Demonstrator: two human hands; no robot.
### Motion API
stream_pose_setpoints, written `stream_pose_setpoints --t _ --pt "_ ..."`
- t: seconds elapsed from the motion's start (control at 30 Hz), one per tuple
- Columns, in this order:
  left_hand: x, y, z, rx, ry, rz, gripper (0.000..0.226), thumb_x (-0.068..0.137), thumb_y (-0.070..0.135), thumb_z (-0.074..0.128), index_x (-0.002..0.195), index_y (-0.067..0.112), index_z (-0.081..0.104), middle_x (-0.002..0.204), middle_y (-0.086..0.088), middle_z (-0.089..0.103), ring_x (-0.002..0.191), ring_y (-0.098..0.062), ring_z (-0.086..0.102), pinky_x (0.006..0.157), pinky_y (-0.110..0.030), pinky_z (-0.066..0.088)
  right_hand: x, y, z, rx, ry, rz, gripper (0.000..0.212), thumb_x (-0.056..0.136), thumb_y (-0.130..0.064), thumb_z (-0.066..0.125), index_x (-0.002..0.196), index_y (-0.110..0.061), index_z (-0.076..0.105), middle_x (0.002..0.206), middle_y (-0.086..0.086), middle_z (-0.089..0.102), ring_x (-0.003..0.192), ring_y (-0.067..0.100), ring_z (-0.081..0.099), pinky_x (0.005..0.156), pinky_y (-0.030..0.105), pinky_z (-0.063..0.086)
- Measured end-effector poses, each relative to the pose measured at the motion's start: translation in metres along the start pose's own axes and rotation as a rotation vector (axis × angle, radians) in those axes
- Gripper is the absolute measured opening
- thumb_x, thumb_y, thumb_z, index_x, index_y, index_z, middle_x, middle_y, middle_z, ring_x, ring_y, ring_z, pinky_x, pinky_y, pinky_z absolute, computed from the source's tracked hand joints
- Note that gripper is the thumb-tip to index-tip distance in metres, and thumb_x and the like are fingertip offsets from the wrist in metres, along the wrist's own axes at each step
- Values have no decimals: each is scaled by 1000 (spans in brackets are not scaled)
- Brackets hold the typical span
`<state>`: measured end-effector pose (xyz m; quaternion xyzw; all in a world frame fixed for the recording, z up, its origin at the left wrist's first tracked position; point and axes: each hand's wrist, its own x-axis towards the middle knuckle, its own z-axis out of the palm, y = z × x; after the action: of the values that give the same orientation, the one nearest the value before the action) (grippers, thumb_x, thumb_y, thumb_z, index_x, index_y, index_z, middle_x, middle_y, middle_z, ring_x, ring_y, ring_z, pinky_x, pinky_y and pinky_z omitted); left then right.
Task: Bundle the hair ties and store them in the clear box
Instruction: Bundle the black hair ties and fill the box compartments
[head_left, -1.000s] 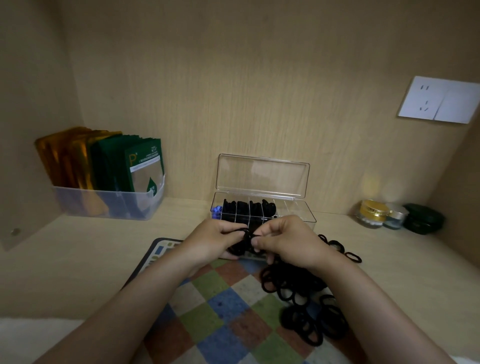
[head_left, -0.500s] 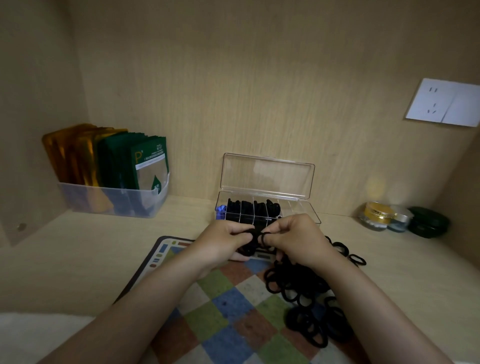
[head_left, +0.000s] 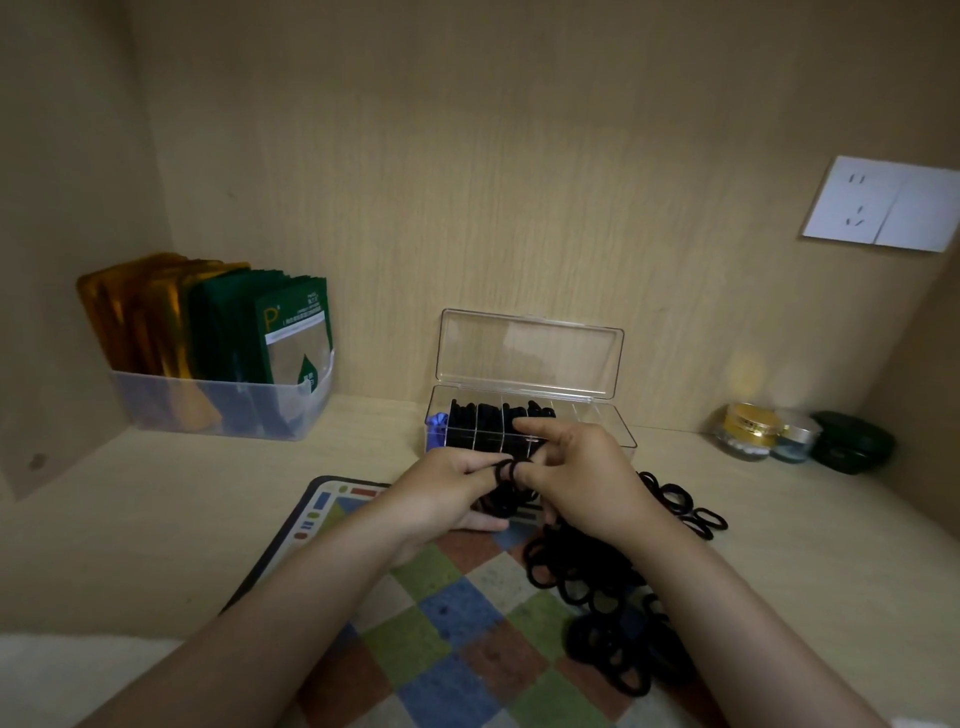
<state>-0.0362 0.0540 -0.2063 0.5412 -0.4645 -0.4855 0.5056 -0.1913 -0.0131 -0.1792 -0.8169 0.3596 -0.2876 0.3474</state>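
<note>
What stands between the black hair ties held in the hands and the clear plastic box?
Nothing visible. The left hand and right hand hold the bundle of black hair ties just in front of the clear plastic box, whose hinged lid stands open. Its left compartments already hold black ties; the right end looks free.

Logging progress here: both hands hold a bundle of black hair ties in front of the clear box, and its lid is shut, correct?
Not quite. The head view shows the lid open, standing upright at the back of the clear box. The rest holds: left hand and right hand hold the hair ties in front of it.
</note>
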Motion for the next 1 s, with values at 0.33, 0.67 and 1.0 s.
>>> stream_pose_setpoints --t 0.33,0.67,1.0 --pt "-2 3 1 -146 -23 -7 34 103 21 50 132 9 61 123 -11 70 114 -22 67 95 -40 56 1 4 0 -80 159 -73 16 79 -13 79 69 -22 71 70 -8 67 58 0 59 57 16 44" --pt "-5 2 1 34 -67 53 34 101 9 52 132 16 62 120 -1 72 110 -13 69 89 -26 57 3 9 -1 155 4 58 11 81 -10 79 83 -15 69 69 -1 61 44 11 56 41 26 49" --pt "-4 3 3 -56 17 70 37 95 10 63 131 16 60 127 -11 66 108 -21 70 83 -30 59 -1 11 -12 470 -57 155 27 80 -16 82 102 -8 67 77 5 65 56 14 61 42 26 49"
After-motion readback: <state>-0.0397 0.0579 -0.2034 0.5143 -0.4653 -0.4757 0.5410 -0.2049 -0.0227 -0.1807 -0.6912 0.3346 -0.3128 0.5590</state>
